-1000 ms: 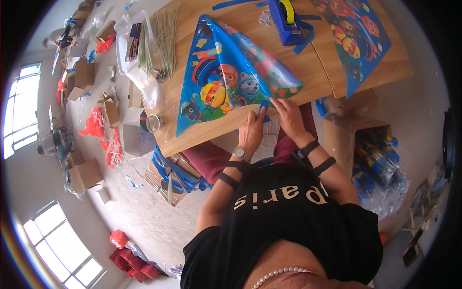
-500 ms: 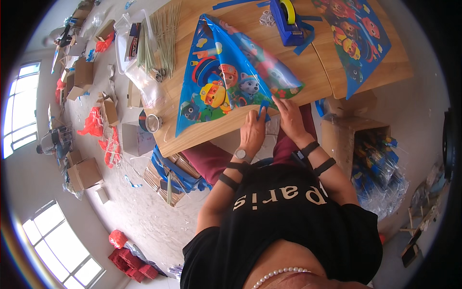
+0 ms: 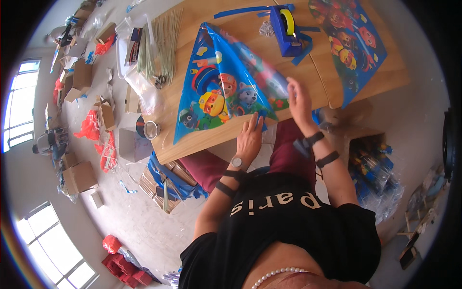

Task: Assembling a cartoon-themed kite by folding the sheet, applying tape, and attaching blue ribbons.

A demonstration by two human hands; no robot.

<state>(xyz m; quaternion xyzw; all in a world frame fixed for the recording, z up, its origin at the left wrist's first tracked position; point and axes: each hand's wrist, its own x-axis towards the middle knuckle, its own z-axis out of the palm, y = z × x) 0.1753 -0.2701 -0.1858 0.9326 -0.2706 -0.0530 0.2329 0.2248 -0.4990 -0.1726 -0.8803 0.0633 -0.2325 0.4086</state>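
Blue sheet (image 3: 225, 91) against left fingers (image 3: 252, 123)

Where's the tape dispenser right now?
In the head view, the tape dispenser stands near the top, right of centre, on the table, between the folded sheet on its left and the blue sheet on its right.

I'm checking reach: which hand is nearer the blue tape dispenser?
Right. The right hand is below the blue tape dispenser in view, by the folded printed sheet; the left hand is farther, at the sheet's lower edge.
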